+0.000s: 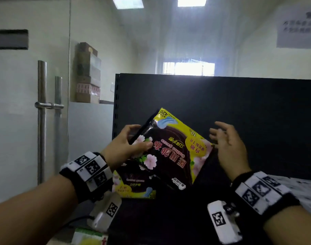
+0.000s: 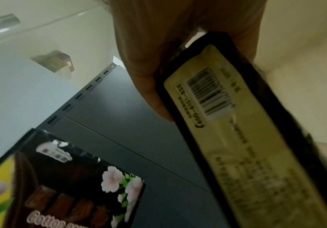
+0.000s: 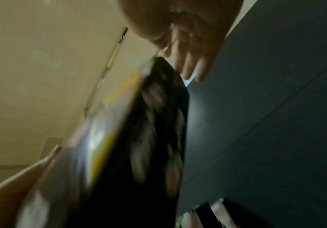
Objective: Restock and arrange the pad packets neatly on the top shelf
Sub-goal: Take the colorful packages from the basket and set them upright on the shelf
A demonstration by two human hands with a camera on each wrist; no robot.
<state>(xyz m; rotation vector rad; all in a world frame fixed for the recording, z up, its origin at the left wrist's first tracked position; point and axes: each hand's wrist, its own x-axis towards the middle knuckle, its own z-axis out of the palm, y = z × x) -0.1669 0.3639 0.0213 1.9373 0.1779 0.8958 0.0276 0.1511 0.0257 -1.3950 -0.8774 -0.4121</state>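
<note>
A dark brown and yellow pad packet [image 1: 170,149] with pink flowers hangs tilted and upside down in front of the black shelf back panel [image 1: 239,112]. My left hand [image 1: 131,144] pinches its left corner, thumb on the front; the left wrist view shows that packet's barcode edge [image 2: 237,123] between my fingers [image 2: 149,77]. My right hand [image 1: 227,138] hovers open at the packet's right corner, fingers spread; in the blurred right wrist view the packet [image 3: 139,138] lies just below the fingers [image 3: 193,64]. A second, similar packet [image 1: 133,184] stands on the shelf below, also visible as the packet [image 2: 70,185].
A frosted glass door with steel handles [image 1: 42,106] stands at the left. Stacked cartons [image 1: 87,75] sit behind the glass. A green and white box [image 1: 87,236] lies low near my left forearm. A white patterned surface [image 1: 301,188] lies at the right.
</note>
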